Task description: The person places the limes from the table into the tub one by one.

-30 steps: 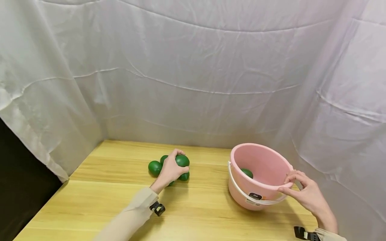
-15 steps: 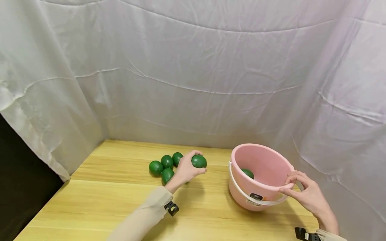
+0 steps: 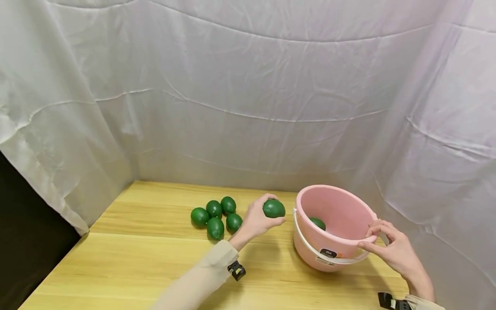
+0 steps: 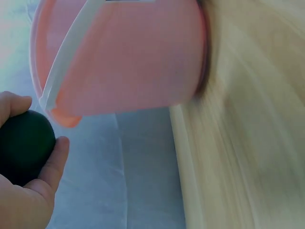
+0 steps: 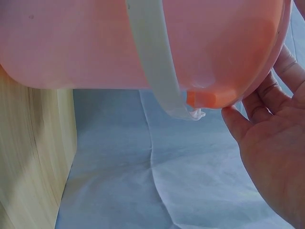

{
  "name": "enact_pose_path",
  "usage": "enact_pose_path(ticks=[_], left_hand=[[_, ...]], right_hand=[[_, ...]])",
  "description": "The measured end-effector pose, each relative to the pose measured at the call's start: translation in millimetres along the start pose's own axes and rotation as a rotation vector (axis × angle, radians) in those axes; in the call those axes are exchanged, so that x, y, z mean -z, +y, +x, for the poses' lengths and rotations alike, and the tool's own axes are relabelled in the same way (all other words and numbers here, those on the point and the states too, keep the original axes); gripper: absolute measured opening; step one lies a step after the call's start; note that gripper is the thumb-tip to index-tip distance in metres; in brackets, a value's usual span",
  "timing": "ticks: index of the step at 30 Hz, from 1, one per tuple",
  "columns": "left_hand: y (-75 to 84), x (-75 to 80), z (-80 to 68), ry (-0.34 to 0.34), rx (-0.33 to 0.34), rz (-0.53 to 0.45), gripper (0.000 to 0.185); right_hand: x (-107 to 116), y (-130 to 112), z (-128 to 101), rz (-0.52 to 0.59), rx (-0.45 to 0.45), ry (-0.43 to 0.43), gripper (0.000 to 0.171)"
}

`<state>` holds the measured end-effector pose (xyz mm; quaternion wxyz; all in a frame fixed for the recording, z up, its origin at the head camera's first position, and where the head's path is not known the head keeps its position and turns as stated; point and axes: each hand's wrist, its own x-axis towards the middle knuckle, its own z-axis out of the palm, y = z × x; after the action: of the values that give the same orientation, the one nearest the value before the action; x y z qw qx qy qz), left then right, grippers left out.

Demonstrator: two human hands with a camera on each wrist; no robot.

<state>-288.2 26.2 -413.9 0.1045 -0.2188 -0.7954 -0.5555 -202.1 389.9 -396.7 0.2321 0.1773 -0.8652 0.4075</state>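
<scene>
My left hand [image 3: 257, 219] grips a dark green lime [image 3: 274, 208] between thumb and fingers, held above the table just left of the bucket. In the left wrist view the same lime [image 4: 25, 147] shows near the bucket's rim. A pink bucket [image 3: 337, 198] with a white handle [image 3: 310, 245] stands tilted on the right of the table. My right hand [image 3: 395, 247] pinches its rim on the right side, thumb outside and fingers over the edge, as the right wrist view also shows. Inside the bucket lies another lime [image 3: 317, 222], partly hidden by the near wall.
Several more limes [image 3: 215, 228] lie grouped on the wooden table [image 3: 116, 258], left of my left hand. A pale curtain [image 3: 232, 107] hangs behind the table and along both sides. At the far left is a dark gap [image 3: 23, 241].
My left hand has lifted the lime off the group and carried it right toward the bucket, uncovering the limes behind. My right hand and the bucket have stayed in place.
</scene>
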Motion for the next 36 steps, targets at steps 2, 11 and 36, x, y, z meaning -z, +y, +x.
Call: enact_pose_path(ticks=[2, 11, 36], left_hand=[[0.3, -2.7, 0.0, 0.028, 0.007, -0.016, 0.052], [12.7, -12.0, 6.3, 0.097, -0.063, -0.037, 0.051], [43.7, -45.9, 19.3, -0.030, -0.290, -0.029, 0.065]], right_hand=[[0.1, -0.7, 0.7, -0.006, 0.000, -0.002, 0.026], [1.4, -2.3, -0.6, -0.010, -0.001, -0.004, 0.025], [0.8, -2.2, 0.3, -0.015, 0.005, -0.008, 0.025]])
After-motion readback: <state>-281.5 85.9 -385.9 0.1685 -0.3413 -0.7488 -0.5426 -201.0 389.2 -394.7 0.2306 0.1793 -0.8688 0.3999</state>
